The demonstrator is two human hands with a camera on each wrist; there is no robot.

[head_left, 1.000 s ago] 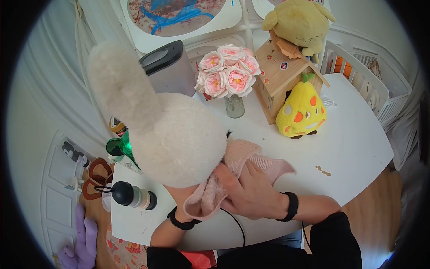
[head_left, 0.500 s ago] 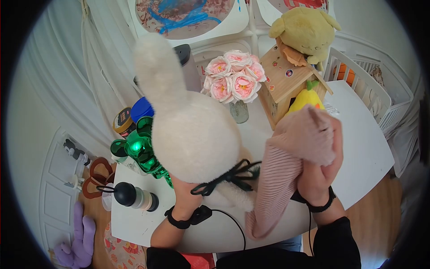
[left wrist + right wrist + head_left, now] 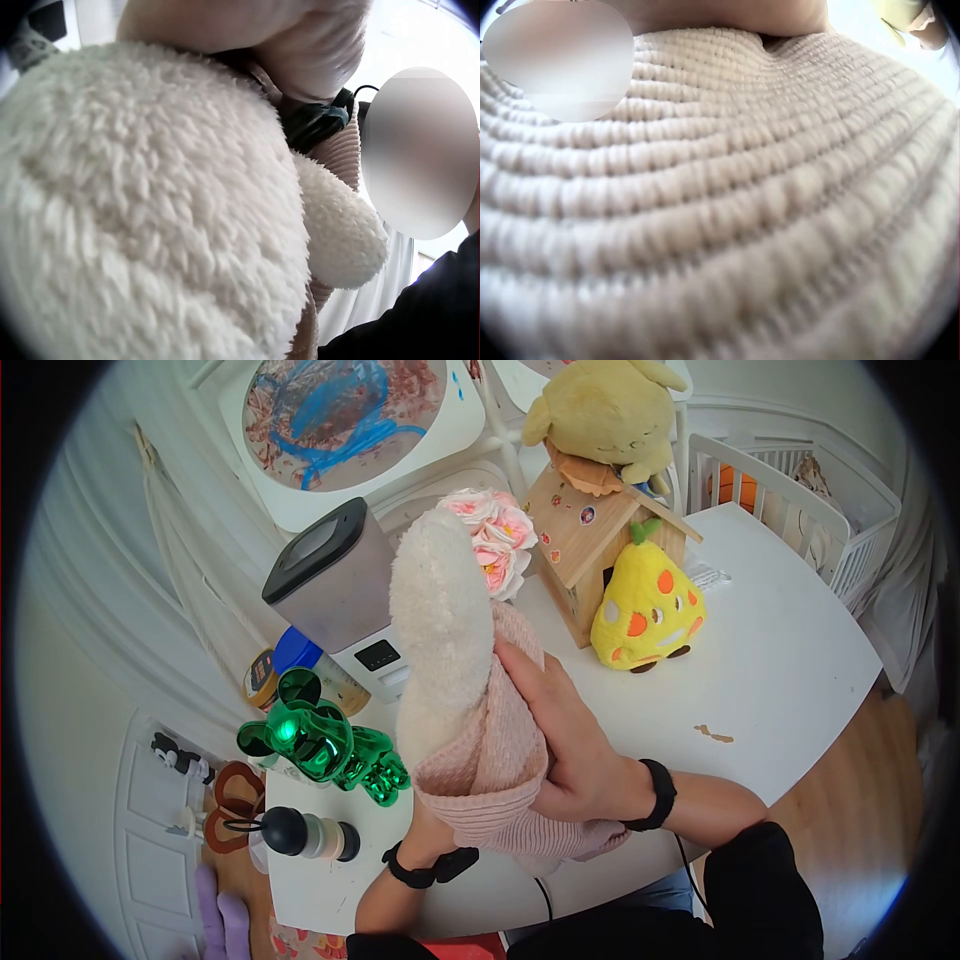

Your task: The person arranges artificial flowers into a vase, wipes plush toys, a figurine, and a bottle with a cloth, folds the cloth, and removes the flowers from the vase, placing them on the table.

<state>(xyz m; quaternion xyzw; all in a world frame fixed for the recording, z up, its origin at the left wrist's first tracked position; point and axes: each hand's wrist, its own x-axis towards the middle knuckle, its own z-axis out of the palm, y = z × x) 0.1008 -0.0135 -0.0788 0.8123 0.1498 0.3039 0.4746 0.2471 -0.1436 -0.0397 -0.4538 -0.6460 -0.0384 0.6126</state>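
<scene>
A white fluffy plush toy with long ears is held upright over the table, its head partly covered by a pink ribbed knit piece. My right hand grips the knit against the toy's right side, thumb and fingers bent around it. In the left wrist view my left hand holds the toy around its neck, by a dark green ribbon; its fingertips are hidden. Ribbed knit fills most of the right wrist view, under my right hand.
On the white table stand a shiny green bear figure, a black-capped bottle, a grey container, pink flowers, a wooden house and a yellow plush.
My right hand has brought the knit piece from the right over to the toy, where it now covers part of the head. The toy has turned, one ear pointing up.
</scene>
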